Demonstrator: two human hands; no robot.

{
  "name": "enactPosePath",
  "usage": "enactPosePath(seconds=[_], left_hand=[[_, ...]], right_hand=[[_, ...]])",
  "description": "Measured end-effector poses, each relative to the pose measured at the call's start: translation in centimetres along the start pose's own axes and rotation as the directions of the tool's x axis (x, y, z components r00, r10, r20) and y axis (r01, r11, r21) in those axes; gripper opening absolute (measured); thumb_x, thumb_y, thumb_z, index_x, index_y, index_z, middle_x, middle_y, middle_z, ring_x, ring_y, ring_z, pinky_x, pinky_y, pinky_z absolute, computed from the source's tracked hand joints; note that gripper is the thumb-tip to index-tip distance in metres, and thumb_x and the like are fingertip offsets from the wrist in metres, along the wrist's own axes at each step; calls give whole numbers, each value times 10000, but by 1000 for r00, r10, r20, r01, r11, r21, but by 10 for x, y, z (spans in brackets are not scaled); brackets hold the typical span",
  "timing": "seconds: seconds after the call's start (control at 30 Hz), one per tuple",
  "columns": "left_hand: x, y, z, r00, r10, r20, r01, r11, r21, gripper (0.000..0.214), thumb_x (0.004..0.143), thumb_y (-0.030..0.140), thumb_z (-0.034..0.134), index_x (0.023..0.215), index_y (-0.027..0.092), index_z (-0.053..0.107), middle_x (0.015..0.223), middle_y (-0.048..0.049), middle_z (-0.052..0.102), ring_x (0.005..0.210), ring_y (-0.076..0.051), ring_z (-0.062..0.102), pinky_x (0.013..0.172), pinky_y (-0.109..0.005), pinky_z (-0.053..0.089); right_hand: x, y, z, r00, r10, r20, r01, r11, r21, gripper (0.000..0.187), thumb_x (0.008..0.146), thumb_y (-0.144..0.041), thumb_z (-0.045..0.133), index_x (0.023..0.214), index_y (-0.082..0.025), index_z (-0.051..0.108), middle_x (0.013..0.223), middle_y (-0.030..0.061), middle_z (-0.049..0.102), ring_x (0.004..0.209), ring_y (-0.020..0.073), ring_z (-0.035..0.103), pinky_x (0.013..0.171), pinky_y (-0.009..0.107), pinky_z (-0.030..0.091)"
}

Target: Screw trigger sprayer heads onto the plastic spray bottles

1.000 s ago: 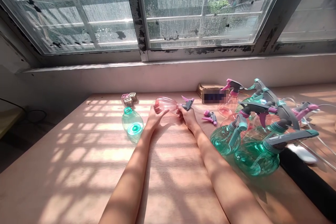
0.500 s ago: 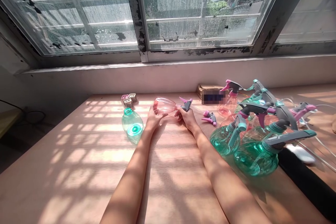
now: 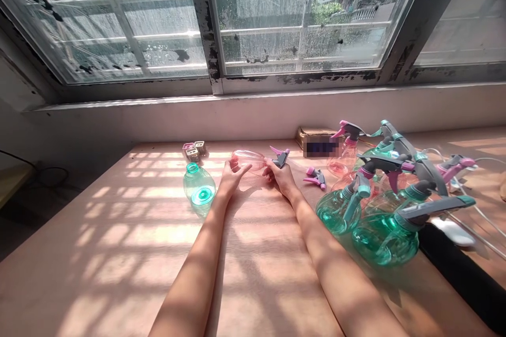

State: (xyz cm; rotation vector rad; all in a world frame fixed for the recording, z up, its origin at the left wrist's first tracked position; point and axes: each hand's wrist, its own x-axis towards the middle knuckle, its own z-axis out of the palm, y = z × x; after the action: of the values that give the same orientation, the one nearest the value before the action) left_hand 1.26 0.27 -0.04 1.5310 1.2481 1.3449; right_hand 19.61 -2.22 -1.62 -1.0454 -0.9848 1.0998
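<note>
Over the table [image 3: 253, 279] | thumb of left hand [image 3: 230, 176] was just lifted, hold on pink bottle [image 3: 250, 160] unclear | spray head [image 3: 281, 158] gripped by right hand [image 3: 281, 175] | handling judged unfinished

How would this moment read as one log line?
left hand: at base of pink bottle; right hand: holding sprayer head at bottle's neck; pink bottle: sideways; left of hands: open green bottle

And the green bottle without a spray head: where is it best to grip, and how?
I would pinch the narrow neck of the green bottle, coming from above and left: it points upward, the body bulges, and the left forearm crowds the right side.
</note>
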Motion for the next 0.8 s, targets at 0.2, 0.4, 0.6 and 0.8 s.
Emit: enactPosePath(seconds=[0.2, 0.4, 0.6, 0.8], left_hand=[[-2, 3, 2, 999, 35, 23, -34, 999, -16, 412, 965, 311, 721, 1345, 190, 616, 1384, -109, 642, 1176, -275, 677, 981, -506, 590], [-1, -1, 3, 1000, 18, 9, -19, 1000, 13, 391, 966, 332, 719, 1318, 189, 630, 1348, -103, 658, 1167, -272, 676, 988, -507, 581], [1, -5, 1, 1000, -2, -13, 3, 1000, 21, 365, 970, 341, 714, 1291, 183, 642, 1320, -99, 671, 1136, -261, 686, 964, -491, 592], [2, -5, 1, 1000, -2, 27, 2, 1000, -1, 370, 969, 329, 717, 1298, 180, 640, 1325, -100, 672, 1138, -263, 691, 960, -490, 598]], right_hand=[[0, -1, 1, 1000, -1, -25, 1, 1000, 3, 259, 1032, -408, 666, 960, -160, 696, 798, -28, 694, 571, 107, 630, 532, 246, 553], [-1, -1, 1, 1000, -3, -13, 3, 1000, 0, 260, 1031, -405, 669, 946, -160, 694, 781, -34, 690, 556, 103, 622, 524, 241, 548], [1, 1, 0, 1000, -2, -6, 2, 1000, -3, 259, 1033, -406, 665, 965, -158, 694, 797, -29, 692, 566, 105, 626, 529, 244, 550], [3, 4, -1, 1000, -10, -22, 10, 1000, -5, 263, 1030, -410, 668, 953, -159, 696, 789, -31, 694, 563, 106, 628, 528, 245, 552]])
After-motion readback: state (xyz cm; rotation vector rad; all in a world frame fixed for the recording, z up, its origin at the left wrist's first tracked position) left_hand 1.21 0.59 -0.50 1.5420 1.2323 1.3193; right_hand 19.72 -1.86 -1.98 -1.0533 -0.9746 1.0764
